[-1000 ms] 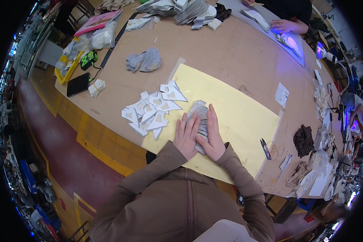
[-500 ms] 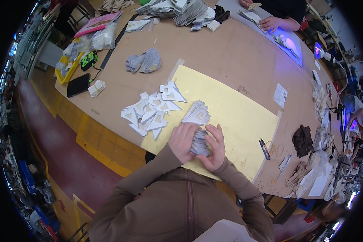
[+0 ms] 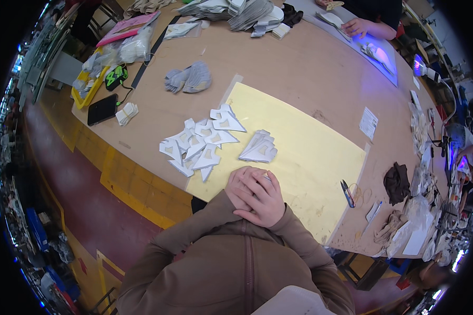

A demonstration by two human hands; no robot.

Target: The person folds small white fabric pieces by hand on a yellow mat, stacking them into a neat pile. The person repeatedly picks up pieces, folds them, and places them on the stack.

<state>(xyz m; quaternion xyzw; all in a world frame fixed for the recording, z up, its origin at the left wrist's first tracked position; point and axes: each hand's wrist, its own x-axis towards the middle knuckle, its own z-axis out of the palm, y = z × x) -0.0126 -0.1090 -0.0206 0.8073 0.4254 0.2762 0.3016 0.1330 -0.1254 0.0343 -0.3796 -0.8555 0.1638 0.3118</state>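
My left hand (image 3: pixel 237 185) and my right hand (image 3: pixel 265 198) are folded together at the near edge of the yellow sheet (image 3: pixel 305 173). Between them is a stack of grey-white cut pieces, almost wholly covered; only a sliver shows by the right fingertips. The right fingers lie across the left hand, both curled closed. Just beyond, a fanned stack of white-and-grey cut pieces (image 3: pixel 258 147) rests on the sheet. To its left spreads a loose heap of white cut-outs with openings (image 3: pixel 197 140), partly on the sheet and partly on the brown table.
Farther left lie a grey bundle of pieces (image 3: pixel 188 77), a black phone (image 3: pixel 102 110) and a yellow tray (image 3: pixel 89 92). Pliers-like snips (image 3: pixel 347 193) and dark cloth (image 3: pixel 396 182) lie right. Across the table, another person's hand (image 3: pixel 356 27) works near a violet lamp (image 3: pixel 424 68).
My right hand has swung left over my left hand, and the stack that showed between them is now nearly hidden. The fanned stack and loose heap keep their places on the table.
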